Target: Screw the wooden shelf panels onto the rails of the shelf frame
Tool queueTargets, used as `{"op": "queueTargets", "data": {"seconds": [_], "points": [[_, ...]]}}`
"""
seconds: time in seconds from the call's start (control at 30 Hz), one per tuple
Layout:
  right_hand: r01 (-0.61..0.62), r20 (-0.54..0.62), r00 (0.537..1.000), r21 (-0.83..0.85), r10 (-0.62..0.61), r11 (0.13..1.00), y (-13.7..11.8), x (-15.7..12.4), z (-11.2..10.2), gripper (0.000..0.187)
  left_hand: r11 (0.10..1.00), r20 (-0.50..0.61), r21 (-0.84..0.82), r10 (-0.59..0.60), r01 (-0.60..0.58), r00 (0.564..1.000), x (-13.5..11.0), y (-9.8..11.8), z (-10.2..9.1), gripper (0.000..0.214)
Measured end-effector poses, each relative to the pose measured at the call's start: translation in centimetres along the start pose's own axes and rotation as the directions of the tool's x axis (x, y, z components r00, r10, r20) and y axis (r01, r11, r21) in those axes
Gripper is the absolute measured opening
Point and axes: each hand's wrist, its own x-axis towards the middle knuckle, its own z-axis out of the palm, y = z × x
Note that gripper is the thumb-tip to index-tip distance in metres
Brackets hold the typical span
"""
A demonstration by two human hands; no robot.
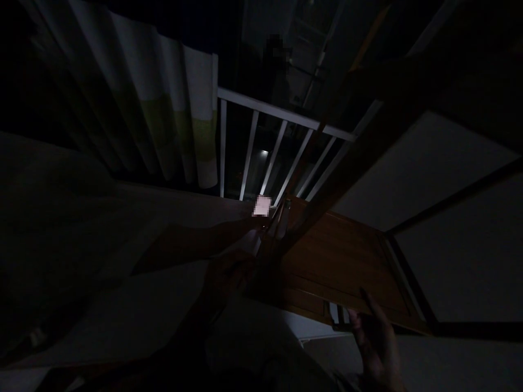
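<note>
Two hands meet a wooden panel [343, 256] lying diagonally toward the railing [281, 117]. Right hand [378, 340], fingers spread open, touches its near edge; left hand [229, 280] at the far-left corner, grip indiscernible.

The picture is very dim, nearly all of it sunk in deep shadow; the brightest parts are the white railing [281, 117] and the pale curtain [175, 109] left of it, lit faintly from somewhere near the camera; beyond the railing a small glow shows in the dark; the wooden door [343, 256] below the railing catches a weak warm sheen; both hands read only as dark shapes, perhaps slightly blurred; straight lines lean and bow toward the edges; the corners fall to black.
</note>
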Motion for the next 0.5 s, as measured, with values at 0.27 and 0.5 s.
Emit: {"op": "queueTargets", "data": {"seconds": [0.27, 0.5], "points": [[0.093, -0.016, 0.995, -0.176, -0.097, 0.980, 0.7, 0.3, 0.9, 0.069, 0.992, -0.015, -0.110, 0.066, -0.067, 0.998, 0.2, -0.6, 0.7, 0.015], [0.081, -0.022, 0.996, -0.118, -0.084, 0.990, 0.5, 0.1, 1.3, 0.066, 0.982, -0.010, -0.154, 0.108, -0.109, 0.994, 0.6, -0.8, 0.5, 0.013]]}}
